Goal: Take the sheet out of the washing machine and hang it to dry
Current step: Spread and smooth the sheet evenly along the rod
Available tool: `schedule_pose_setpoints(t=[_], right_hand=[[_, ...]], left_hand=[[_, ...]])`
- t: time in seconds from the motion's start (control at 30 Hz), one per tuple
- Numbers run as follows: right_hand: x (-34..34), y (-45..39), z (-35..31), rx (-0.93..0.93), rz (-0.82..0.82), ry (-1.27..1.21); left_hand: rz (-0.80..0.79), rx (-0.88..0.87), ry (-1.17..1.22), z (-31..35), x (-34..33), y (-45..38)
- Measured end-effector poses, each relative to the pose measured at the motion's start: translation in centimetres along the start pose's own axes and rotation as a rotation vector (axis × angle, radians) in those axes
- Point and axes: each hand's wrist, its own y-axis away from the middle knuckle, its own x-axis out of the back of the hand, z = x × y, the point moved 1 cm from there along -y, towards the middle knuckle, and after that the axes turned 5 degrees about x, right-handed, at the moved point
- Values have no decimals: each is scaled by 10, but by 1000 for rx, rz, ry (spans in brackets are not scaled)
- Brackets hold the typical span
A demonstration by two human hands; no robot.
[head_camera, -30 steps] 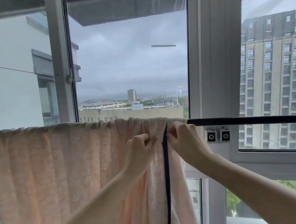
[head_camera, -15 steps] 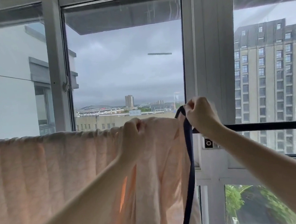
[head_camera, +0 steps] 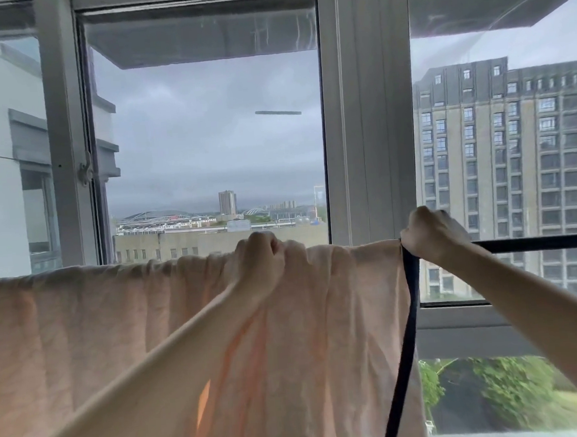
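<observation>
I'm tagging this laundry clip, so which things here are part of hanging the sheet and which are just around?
Part of the job:
pink sheet, draped over the rail
black rail
dark edge band of the sheet
left hand, gripping the sheet's top
right hand, gripping the sheet's corner

Just around:
window frame
window latch

No legible text, label, brand, number or sign anywhere in view.
</observation>
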Motion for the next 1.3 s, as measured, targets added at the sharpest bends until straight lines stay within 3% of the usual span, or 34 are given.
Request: schedule_pose_setpoints(t=[0.13, 0.27, 0.37, 0.53, 0.67, 0.77, 0.9, 1.07, 1.3], right_hand=[[-3, -3, -4, 177, -65, -11], [-14, -6, -7, 119, -320, -91], [-12, -10, -7, 187, -359, -231], [-21, -12, 1, 165, -78, -199], [-8, -14, 4, 106, 164, -294], [0, -16, 15, 90, 302, -190], [-4, -5, 26, 92, 73, 49], [-6, 13, -8, 404, -20, -97], [-26, 28, -83, 566, -144, -217]], left_hand=[[-13, -50, -104, 6, 0, 5], [32, -108, -198, 9, 7, 5], [7, -190, -133, 4, 5, -1], [-203, -237, -49, 3, -3, -7], [-132, -269, -54, 22, -6, -7], [-32, -317, 13, 32, -10, -2], [-159, -382, 54, 24, -15, 3], [-291, -391, 4, 5, -3, -6], [-261, -354, -108, -48, 29, -16]])
